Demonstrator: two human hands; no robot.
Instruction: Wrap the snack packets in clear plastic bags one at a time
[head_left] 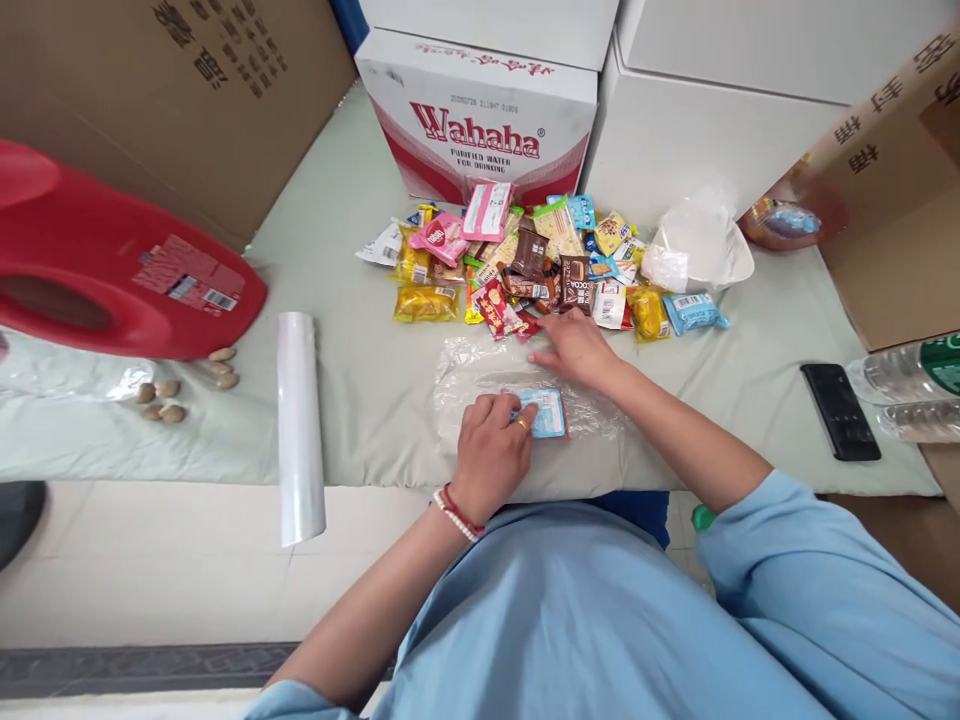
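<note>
Packets fill the middle of the desk (367,410), and the work looks barely begun: one blue-and-white packet (550,413) lies on the crumpled clear plastic (460,375) near the front edge, while the large heap of packets (529,252) behind it seems not yet dealt with. The left hand (496,440) rests over that single packet, its fingers bent and its thumb on the wrapper; whether it grips or merely steadies, one cannot tell. The right hand (576,348) reaches to the heap's near edge, thumb and forefinger apart, its fingertips beside a red packet (498,308); no firm hold shows.

Counted, there are two pink packets at the heap's upper left, but the others overlap too much for a sure total. Around them stand one Wahaha box (480,140), one white bowl (744,266) with clear plastic in it, one phone (838,412), two clear bottles (896,368), one shiny roll (298,430), one red jug (97,225) and, near the jug, seven brown nuts (172,413).
</note>
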